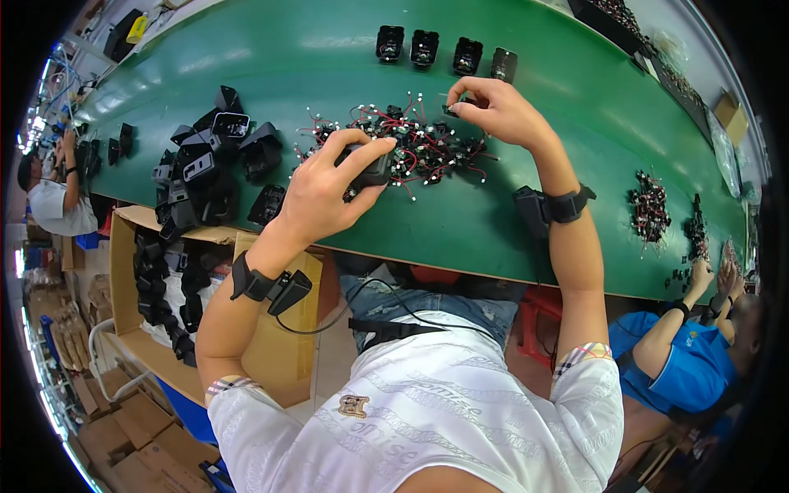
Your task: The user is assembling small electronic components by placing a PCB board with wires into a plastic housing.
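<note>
My left hand is closed around a black plastic housing, over the left part of a heap of wired parts. The heap of small black parts with red and black wires and white connectors lies on the green table. Beyond the heap's far right side, my right hand pinches a small black part; its exact kind is too small to tell. Four fingers of neither hand are fully visible. Several open black housings stand in a row farther back.
A pile of black housings lies left on the green table. Below it stands a cardboard box with more black parts. Another wired heap sits right. Co-workers in white and blue sit at either side.
</note>
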Available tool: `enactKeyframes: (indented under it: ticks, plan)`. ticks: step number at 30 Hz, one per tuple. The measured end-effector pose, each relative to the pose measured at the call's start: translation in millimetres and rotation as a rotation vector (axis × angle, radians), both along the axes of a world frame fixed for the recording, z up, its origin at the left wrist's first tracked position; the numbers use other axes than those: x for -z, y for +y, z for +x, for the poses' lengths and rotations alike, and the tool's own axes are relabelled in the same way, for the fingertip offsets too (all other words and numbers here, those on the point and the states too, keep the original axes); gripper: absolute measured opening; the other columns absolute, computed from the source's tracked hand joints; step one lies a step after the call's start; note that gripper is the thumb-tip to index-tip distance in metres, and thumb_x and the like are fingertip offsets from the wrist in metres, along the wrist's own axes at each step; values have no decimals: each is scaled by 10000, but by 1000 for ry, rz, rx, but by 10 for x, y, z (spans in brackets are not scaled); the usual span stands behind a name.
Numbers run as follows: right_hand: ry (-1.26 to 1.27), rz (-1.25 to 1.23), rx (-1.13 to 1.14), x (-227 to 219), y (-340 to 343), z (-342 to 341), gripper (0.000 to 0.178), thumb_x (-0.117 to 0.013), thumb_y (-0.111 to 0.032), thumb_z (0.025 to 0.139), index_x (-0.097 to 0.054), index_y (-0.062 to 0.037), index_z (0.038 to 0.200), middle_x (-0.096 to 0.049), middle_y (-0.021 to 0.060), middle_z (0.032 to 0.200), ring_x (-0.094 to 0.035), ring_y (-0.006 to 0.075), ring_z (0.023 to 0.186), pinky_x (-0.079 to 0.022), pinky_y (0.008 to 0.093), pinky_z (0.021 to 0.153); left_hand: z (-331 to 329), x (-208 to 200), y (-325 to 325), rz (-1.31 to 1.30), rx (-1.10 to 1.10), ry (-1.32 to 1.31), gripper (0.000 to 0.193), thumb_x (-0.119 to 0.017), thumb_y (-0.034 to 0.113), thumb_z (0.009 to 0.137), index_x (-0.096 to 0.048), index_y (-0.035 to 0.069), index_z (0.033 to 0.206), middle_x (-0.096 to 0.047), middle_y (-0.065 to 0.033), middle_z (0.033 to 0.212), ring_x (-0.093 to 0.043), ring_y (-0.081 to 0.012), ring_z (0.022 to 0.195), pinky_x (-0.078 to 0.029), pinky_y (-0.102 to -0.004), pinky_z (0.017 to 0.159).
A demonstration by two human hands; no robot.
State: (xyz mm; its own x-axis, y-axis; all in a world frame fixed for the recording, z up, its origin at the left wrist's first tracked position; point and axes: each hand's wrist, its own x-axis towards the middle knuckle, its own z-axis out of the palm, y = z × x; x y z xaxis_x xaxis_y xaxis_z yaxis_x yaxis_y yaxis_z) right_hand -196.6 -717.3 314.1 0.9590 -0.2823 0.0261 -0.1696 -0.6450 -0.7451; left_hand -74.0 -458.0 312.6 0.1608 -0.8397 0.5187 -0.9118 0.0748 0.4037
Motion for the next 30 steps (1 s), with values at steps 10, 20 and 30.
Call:
enactKeyframes:
  ticks: [10, 20, 30]
  plan:
    - [57, 223, -43, -47, -13, -28, 240, -600, -221, 829, -628, -48, 993, -570, -2, 792, -478, 71, 604, -419, 235, 527, -21, -15, 28, -39, 25, 27, 526, -727, 121, 667, -575, 133, 1171, -543, -120, 1032, -607, -280, 763, -510, -353, 646]
    - [-147, -107, 44, -155, 105, -49, 243, -589, -195, 852, -613, -47, 1043, -615, 67, 968, -593, 129, 776, -479, 254, 683, -16, -63, 27, -33, 62, 245, 471, -646, 180, 782, -507, 60, 1215, -549, -147, 1007, -596, -265, 822, -488, -302, 703]
    - [-171, 463, -178, -392, 814, -152, 184, -534, -50, 849, -578, -3, 1021, -640, 79, 846, -588, 103, 724, -470, 248, 641, -34, -71, 120, 179, 283, 1319, 388, -379, 355, 974, -476, 32, 1167, -596, -67, 860, -582, -116, 667, -464, -232, 595]
